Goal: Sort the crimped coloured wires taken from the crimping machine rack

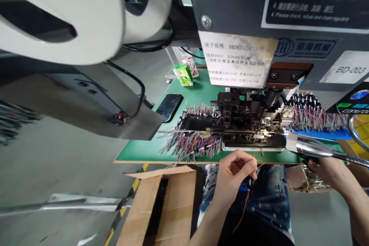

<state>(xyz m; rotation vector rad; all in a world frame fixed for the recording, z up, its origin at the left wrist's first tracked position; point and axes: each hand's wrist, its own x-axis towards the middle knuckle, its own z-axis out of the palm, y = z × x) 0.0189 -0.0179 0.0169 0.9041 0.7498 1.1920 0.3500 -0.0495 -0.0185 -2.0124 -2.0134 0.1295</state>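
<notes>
My left hand (238,167) is closed in a pinch on a thin wire bundle just in front of the table edge. Below its fingers hang a dark connector piece and a loose reddish wire (245,209). My right hand (324,165) reaches to the table's front edge, under the metal lamp head (313,146). Something black lies at its fingertips, but the lamp hides most of its fingers. Between and beyond both hands stands the crimping machine's press (242,113), with a strip of terminals (239,132) running across it.
Multicoloured wire bundles (198,142) lie left of the press, with more bundles (311,113) on the right. A phone (169,107), a green box (183,75) and a bottle (190,63) are on the green table (138,150). A cardboard box (173,207) stands below.
</notes>
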